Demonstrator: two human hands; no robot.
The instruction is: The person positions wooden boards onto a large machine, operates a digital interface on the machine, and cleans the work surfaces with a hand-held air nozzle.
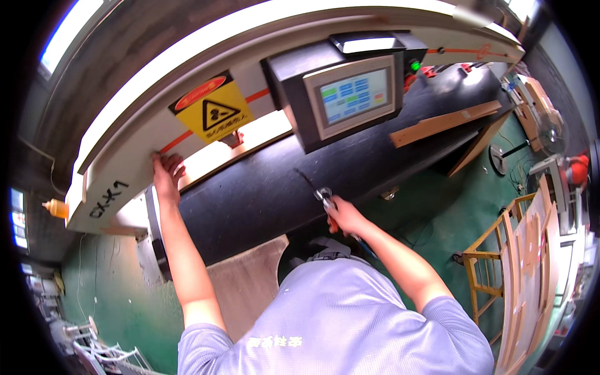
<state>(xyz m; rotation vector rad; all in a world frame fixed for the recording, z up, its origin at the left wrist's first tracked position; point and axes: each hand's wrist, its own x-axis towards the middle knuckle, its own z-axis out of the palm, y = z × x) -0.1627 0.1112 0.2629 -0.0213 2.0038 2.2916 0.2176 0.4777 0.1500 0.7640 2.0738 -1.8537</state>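
My left hand [167,174] grips the edge of the big white machine [125,150], fingers curled tight on it. My right hand [342,215] squeezes a small metal tool [324,195] over the black belt [262,187], below the screen [354,95].

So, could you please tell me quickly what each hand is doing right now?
Left hand: fingers curled on the lower edge of the white machine housing, gripping it.
Right hand: closed around a small metal tool.
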